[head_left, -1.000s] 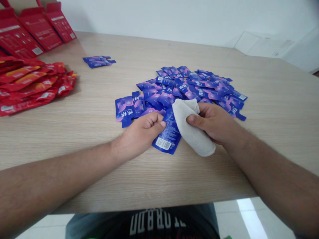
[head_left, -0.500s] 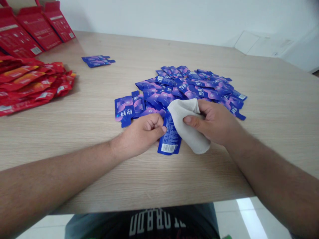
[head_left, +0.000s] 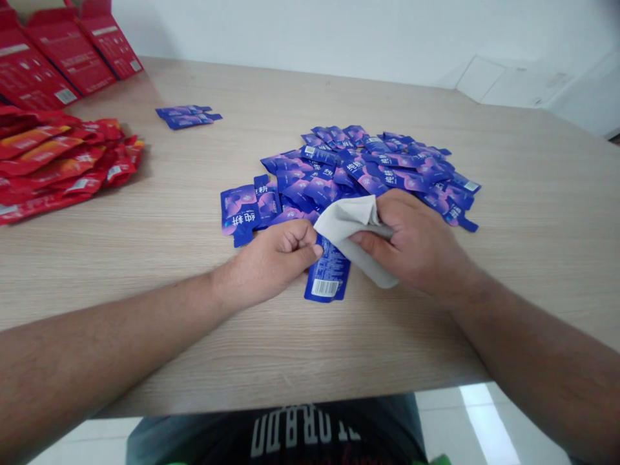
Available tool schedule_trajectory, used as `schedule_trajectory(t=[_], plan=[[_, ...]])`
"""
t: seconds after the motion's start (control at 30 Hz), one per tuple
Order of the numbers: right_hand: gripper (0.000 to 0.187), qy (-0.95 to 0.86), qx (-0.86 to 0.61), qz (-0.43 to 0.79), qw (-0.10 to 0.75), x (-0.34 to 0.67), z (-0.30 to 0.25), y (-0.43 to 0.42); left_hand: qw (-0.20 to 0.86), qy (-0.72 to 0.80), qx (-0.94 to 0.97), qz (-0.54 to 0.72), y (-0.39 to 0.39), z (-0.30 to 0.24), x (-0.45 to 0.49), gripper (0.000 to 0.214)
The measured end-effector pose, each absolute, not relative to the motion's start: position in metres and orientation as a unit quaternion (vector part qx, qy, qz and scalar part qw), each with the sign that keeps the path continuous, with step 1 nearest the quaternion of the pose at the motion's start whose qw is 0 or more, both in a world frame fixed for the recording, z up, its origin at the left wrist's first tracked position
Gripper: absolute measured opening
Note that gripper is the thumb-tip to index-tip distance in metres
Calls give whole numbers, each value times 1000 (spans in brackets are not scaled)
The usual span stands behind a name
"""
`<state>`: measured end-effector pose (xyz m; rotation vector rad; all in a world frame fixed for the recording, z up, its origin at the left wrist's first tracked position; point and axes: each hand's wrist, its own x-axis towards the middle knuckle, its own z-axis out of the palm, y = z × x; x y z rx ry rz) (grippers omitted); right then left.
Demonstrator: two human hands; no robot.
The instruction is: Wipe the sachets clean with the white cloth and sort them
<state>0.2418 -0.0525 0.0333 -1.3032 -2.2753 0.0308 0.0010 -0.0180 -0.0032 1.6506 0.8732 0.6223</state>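
Holding: the right hand (head_left: 416,242) closes around a pale folded cloth (head_left: 351,223), pressing it onto a blue sachet (head_left: 328,274).
Left hand: the left hand (head_left: 268,261) curls shut on the sachet's upper end.
Sachet: glossy blue, barcode showing, on a wooden table (head_left: 145,271), just below a heap of matching sachets (head_left: 368,168).

Flat red cartons (head_left: 68,51) stand in a row at the upper left of the frame, beyond the table's corner. Below them, a heap of red-and-orange sachets (head_left: 53,155) lies on the light wood-grain table (head_left: 537,213). A small cluster of blue sachets (head_left: 186,116) sits apart near the table's far edge. A white wall (head_left: 314,32) with a pale panel (head_left: 504,81) runs behind. At the bottom edge, a dark T-shirt (head_left: 285,433) with white lettering shows above white floor tiles (head_left: 465,420).
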Motion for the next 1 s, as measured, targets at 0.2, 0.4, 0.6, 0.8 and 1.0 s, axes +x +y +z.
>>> schedule_trajectory(t=[0.2, 0.4, 0.6, 0.8, 1.0], plan=[[19, -879, -428, 48, 204, 240, 33, -54, 552, 363, 698, 274, -18, -3, 0, 21], [28, -858, -452, 42, 240, 245, 28, -45, 566, 364, 692, 261, -19, -3, 2, 22], [26, -829, -491, 15, 267, 247, 27, -43, 568, 366, 687, 267, -20, 1, 3, 22], [28, -865, -443, 53, 230, 245, 26, -44, 570, 371, 683, 264, -20, -1, 3, 20], [26, -868, -436, 50, 234, 245, 27, -45, 595, 369, 658, 279, -18, -3, 3, 21]])
